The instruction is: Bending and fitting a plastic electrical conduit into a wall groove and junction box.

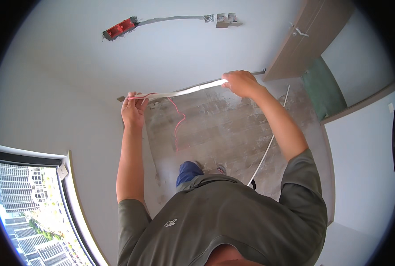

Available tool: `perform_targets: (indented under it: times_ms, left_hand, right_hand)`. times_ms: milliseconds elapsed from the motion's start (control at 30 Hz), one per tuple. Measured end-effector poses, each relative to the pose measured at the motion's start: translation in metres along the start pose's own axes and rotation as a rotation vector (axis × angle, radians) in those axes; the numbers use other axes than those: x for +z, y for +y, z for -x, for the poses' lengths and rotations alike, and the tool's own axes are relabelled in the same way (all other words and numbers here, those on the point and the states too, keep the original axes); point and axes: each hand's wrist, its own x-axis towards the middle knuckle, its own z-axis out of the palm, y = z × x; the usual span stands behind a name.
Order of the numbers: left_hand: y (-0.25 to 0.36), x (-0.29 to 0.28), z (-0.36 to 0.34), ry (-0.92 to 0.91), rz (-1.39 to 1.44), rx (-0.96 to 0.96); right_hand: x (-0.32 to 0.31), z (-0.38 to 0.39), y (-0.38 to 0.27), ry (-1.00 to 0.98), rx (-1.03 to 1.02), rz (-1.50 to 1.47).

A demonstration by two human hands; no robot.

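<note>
A slightly bent white plastic pipe (188,91) is stretched between my two hands, in front of me and above the floor. My left hand (134,113) is closed on its left end, fingertips pinched together there. A thin red wire (179,117) runs along the pipe from those fingers, then hangs down in loose curves toward the floor. My right hand (242,83) is wrapped round the pipe's right end, palm down, so the tip is hidden. Below my right forearm, a second long white pipe (269,144) slants from the floor toward my body.
In the white wall ahead sit a red double wiring box (120,30) and, along a grey patched groove, more boxes (224,20). A brown door (302,42) stands open at the right, with green covering (324,91) beyond. A window (33,208) is at lower left.
</note>
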Motion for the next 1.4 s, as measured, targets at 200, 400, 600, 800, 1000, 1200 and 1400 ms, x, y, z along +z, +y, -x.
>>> perform_targets:
  times_ms: [200, 400, 600, 800, 1000, 1200, 1400]
  left_hand:
    - [0.008, 0.067, -0.154, -0.099, 0.023, 0.087]
    - [0.002, 0.143, -0.287, -0.156, 0.056, 0.133]
    - [-0.006, 0.193, -0.380, -0.112, 0.039, 0.200]
    - [-0.028, 0.200, -0.445, -0.025, 0.048, 0.194]
    - [-0.029, 0.206, -0.447, 0.094, 0.113, 0.166]
    - [-0.018, 0.218, -0.431, 0.006, 0.066, 0.274]
    - [-0.032, 0.210, -0.432, -0.018, 0.034, 0.253]
  right_hand:
    - [0.007, -0.157, 0.077, 0.246, -0.070, -0.082]
    - [0.014, -0.285, 0.139, 0.406, 0.077, -0.051]
    - [0.007, -0.381, 0.176, 0.439, 0.124, -0.089]
    - [-0.002, -0.450, 0.211, 0.401, -0.068, -0.010]
    - [-0.005, -0.487, 0.233, 0.502, -0.141, -0.085]
    - [-0.011, -0.479, 0.229, 0.552, -0.217, -0.076]
    - [0.009, -0.499, 0.185, 0.074, -0.119, -0.109]
